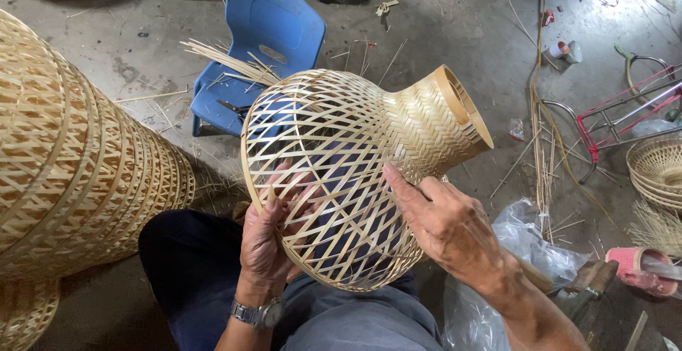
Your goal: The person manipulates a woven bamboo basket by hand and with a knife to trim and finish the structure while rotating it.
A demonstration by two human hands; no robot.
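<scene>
My left hand (264,241) has its fingers hooked through the open weave at the wide rim of the bamboo lampshade (348,159); my right hand (444,223) lies with fingers together, flat on its side. It sits above my lap, over a grey concrete floor (455,31) strewn with bamboo strips (231,60). Pale lattice tightens into a woven neck, pointing up and right. Blue plastic chair (263,38) behind.

Left hand (264,241): raised from the lap, back toward the camera, fingers (273,207) curled closed over the rim of the shade (341,159); watch on wrist. Right hand (444,223): palm down against the shade's outer wall, fingers spread, index extended along the weave; forearm bare.
</scene>
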